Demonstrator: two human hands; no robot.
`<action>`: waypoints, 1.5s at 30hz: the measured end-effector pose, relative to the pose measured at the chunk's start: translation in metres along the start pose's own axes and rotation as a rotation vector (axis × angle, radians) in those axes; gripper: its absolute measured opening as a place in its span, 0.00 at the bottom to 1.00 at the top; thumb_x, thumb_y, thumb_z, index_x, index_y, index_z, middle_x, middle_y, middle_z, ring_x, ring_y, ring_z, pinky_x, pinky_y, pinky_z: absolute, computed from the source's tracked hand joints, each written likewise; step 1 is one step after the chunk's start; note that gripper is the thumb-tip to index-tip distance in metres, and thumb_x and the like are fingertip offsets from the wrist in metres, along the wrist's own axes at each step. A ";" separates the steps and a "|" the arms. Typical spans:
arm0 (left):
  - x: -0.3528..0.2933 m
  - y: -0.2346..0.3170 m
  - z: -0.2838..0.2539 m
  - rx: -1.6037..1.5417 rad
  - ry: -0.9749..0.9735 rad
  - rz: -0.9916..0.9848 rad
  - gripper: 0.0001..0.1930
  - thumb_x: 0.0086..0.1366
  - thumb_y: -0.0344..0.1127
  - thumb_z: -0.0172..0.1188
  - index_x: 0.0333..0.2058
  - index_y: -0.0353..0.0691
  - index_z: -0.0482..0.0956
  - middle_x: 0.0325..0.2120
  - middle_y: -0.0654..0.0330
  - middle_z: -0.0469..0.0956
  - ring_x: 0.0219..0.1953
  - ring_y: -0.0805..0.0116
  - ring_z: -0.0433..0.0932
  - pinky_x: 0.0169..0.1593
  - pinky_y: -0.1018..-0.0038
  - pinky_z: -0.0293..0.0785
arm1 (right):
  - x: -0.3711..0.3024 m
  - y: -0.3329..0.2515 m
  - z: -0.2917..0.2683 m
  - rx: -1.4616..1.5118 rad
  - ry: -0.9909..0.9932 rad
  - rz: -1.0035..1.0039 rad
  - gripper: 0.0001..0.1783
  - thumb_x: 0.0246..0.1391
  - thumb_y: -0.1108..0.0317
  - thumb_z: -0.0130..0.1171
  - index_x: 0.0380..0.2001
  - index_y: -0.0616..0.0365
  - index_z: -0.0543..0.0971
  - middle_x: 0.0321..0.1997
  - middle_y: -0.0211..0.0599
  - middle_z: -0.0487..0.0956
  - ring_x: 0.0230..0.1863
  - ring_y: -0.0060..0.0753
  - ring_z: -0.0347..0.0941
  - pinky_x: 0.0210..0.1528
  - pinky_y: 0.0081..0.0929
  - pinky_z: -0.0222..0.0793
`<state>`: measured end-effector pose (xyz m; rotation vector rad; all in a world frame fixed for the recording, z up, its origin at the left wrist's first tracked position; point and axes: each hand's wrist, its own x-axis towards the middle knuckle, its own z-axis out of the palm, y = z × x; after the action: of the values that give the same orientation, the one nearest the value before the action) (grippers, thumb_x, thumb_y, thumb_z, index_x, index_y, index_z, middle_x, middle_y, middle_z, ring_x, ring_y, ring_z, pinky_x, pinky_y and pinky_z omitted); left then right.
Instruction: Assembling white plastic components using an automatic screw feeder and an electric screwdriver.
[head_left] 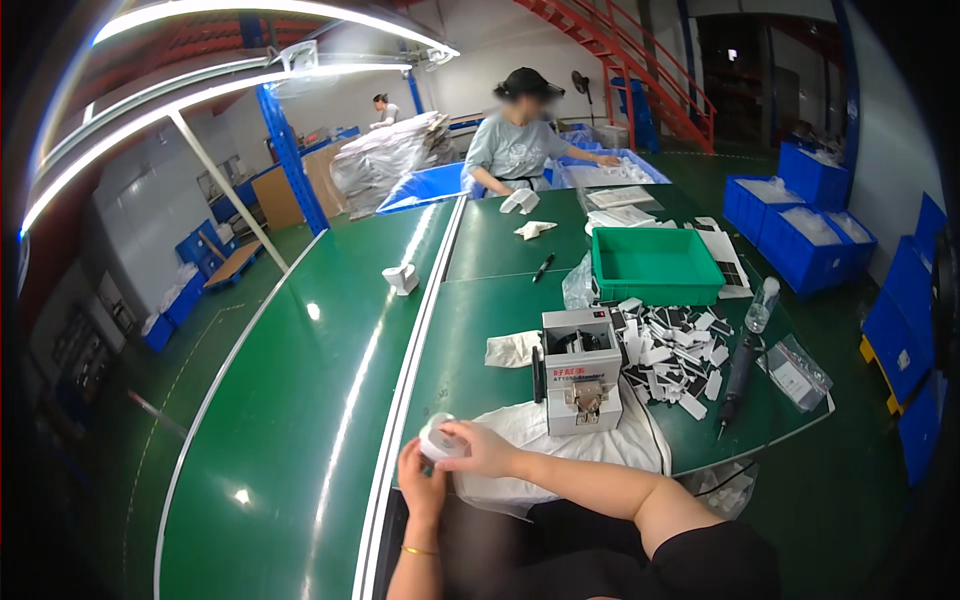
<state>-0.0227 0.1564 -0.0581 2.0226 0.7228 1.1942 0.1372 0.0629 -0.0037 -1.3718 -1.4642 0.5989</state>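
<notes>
Near the table's front edge, my left hand (421,482) and my right hand (486,450) are both closed on a white rounded plastic part (440,441). The left fingers grip its left side, while the right fingers lie over its right side. Fingers cover much of the part. A grey benchtop machine (580,375) with an open top stands right of my hands on a white cloth (525,428). Beyond it to the right lies a heap of small white and black pieces (676,350).
A green bin (655,262) stands behind the machine. A dark electric screwdriver (739,378) and a plastic bag (797,374) lie at right. One white part (401,279) sits on the conveyor belt (270,400) at left. Across the table, a co-worker (515,140) handles a white part.
</notes>
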 end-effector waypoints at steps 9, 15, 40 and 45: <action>0.112 -0.129 -0.064 0.347 0.392 -0.184 0.20 0.53 0.35 0.70 0.45 0.36 0.80 0.51 0.49 0.72 0.53 0.53 0.72 0.52 0.66 0.73 | 0.017 0.042 -0.005 -0.229 0.408 -0.167 0.19 0.54 0.50 0.66 0.36 0.55 0.80 0.23 0.33 0.77 0.22 0.33 0.75 0.25 0.28 0.70; 0.156 -0.130 -0.063 0.661 0.138 -0.572 0.30 0.53 0.58 0.68 0.49 0.43 0.82 0.64 0.50 0.61 0.65 0.48 0.57 0.65 0.54 0.57 | 0.015 0.047 -0.002 -0.217 0.371 -0.165 0.20 0.55 0.48 0.65 0.33 0.56 0.81 0.18 0.33 0.76 0.19 0.34 0.74 0.23 0.29 0.69; 0.126 -0.011 0.097 -0.150 -0.267 -0.277 0.14 0.57 0.39 0.71 0.22 0.32 0.81 0.27 0.57 0.81 0.28 0.71 0.77 0.34 0.75 0.73 | 0.011 0.042 -0.016 -0.040 0.098 0.233 0.21 0.53 0.47 0.64 0.28 0.56 0.83 0.26 0.41 0.82 0.31 0.40 0.79 0.36 0.33 0.72; 0.127 -0.005 0.095 -0.085 -0.279 -0.315 0.17 0.60 0.42 0.69 0.24 0.32 0.81 0.21 0.60 0.79 0.24 0.74 0.74 0.30 0.75 0.71 | 0.013 0.046 -0.014 -0.056 0.108 0.172 0.22 0.55 0.47 0.65 0.28 0.59 0.81 0.23 0.35 0.81 0.25 0.30 0.78 0.31 0.28 0.71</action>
<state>0.1163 0.2273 -0.0296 1.8700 0.7993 0.7335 0.1713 0.0818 -0.0339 -1.5607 -1.2939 0.5868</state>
